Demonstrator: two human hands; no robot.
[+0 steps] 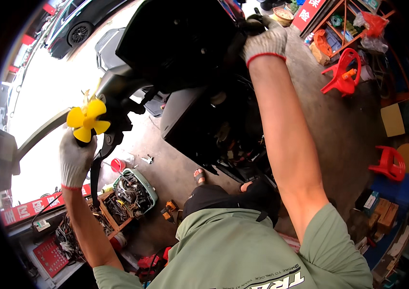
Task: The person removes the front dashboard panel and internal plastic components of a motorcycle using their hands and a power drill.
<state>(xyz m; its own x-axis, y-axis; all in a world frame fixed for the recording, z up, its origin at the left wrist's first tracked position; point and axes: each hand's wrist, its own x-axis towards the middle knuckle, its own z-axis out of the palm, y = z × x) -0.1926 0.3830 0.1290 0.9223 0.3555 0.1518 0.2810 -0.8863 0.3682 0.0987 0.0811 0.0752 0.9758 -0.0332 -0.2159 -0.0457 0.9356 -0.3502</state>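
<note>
A dark scooter's front end stands before me, its large black front panel at the top middle. Gloved in white knit, my left hand is closed round the left handlebar grip, which is mostly hidden by the glove. A yellow four-bladed toy propeller sits just above that hand. Beside it a black brake lever curves down. My right hand, in a white glove with a red cuff, reaches to the far right side of the panel. It is closed round a dark part there, apparently the right handlebar end.
Below the left handlebar stand a green-rimmed basket of metal parts and a wooden tray. An orange power tool lies on the floor. Red plastic chairs and a cluttered shelf are at right. A dark car is outside.
</note>
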